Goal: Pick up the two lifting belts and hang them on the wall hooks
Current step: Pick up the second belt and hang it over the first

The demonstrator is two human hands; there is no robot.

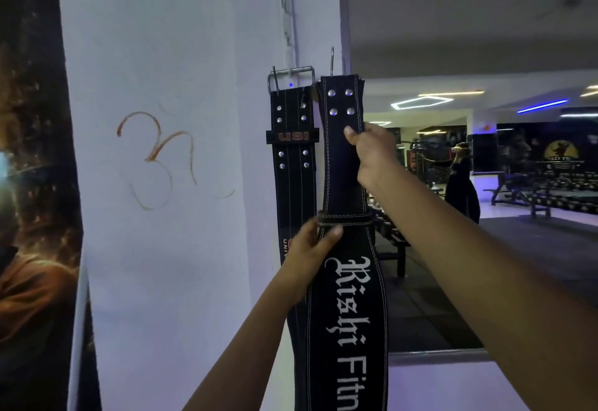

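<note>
A black belt with a "USI" loop [293, 164] hangs flat against the white wall, its metal buckle [290, 77] caught on the hook strip [289, 19]. To its right I hold a second black belt with white lettering [344, 284] upright. My right hand [372, 151] pinches its upper strap just below the rivets. My left hand [309, 248] grips it lower, at the leather keeper loop. The buckle prongs of this belt stick up at the wall corner; whether they touch a hook I cannot tell.
A dark poster [32, 184] covers the wall at left, and an orange symbol [158, 155] is drawn on the white wall. Right of the wall corner a large mirror [485, 54] reflects the gym, with benches, weight racks and a person standing.
</note>
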